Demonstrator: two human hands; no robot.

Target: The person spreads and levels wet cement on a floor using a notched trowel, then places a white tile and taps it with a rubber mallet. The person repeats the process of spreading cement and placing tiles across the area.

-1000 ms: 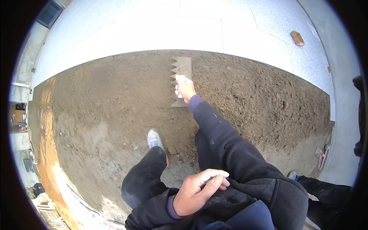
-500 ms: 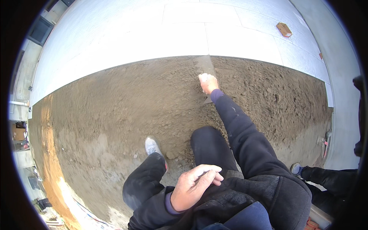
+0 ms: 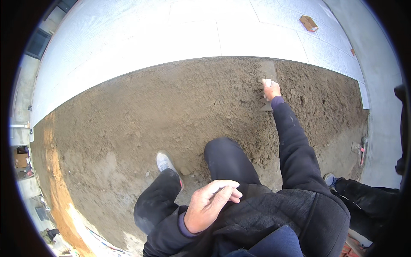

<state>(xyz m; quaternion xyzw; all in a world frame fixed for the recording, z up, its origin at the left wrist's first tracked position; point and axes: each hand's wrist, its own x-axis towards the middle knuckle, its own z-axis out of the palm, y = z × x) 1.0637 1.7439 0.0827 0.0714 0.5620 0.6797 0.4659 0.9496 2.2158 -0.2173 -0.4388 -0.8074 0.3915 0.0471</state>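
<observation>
Your notched trowel (image 3: 269,68) stands lengthwise on the damp, grainy mortar bed (image 3: 171,96), its upper end near the pale slabs (image 3: 257,40). The blade is a flat grey strip; its pointed teeth face left, the middle ones faint against the mortar. Your right hand (image 3: 271,90) covers the handle, the fingers wrapped tightly around it, so most of the grip is hidden.

The mortar looks smoother left of the blade, crumbly and clotted to its right. Your left hand (image 3: 209,205) is before your dark jacket (image 3: 295,210), fingers loosely bent and close together; the palm is turned from view, so you cannot tell whether it holds or touches anything. Your left shoe (image 3: 164,161) is whitish with dust; the right foot is hidden.

Glare bleaches the slabs at left, though thin joints show. A small cardboard box (image 3: 308,23) sits on them. At right, a red-handled tool (image 3: 362,155) is too small to identify, and another person's legs (image 3: 364,195) are cut off.
</observation>
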